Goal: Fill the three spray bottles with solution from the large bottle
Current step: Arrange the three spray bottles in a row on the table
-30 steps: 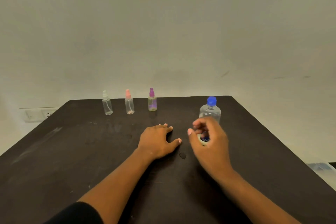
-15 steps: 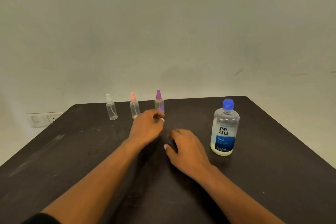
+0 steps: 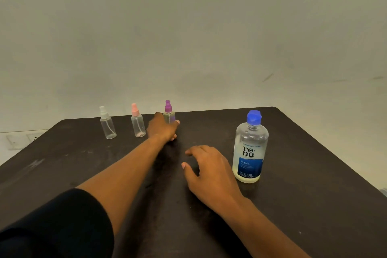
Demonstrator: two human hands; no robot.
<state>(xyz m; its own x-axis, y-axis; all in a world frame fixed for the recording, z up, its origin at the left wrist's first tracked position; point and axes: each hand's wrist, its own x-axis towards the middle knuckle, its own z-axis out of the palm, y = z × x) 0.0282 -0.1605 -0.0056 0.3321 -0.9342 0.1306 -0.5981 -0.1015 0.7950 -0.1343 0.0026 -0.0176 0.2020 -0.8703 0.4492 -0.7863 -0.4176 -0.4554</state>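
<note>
Four bottles are standing on the dark table (image 3: 303,174): three small spray bottles in a row near the far edge, and one large bottle (image 3: 250,148) with a blue cap on the right side. The three small ones are being told apart by their tops: the white-capped spray bottle (image 3: 107,123) at the left, the pink-capped spray bottle (image 3: 137,122) in the middle, and the purple-capped spray bottle (image 3: 168,111) at the right. All four are standing upright. Yellowish liquid is lying in the lower part of the large bottle.

Two hands are being seen. The left hand (image 3: 163,126) is being stretched far forward, and the purple-capped spray bottle is being gripped by it: the fingers are being curled round the lower body, so only the top and the shoulder of the bottle are showing above the knuckles. The pink-capped one is standing just beside this hand, on its left.

The right hand (image 3: 211,172) is being rested on the table with fingers loosely spread and a little bent, holding nothing. The large bottle is standing just beside it, to its right, and is not being touched.
</note>
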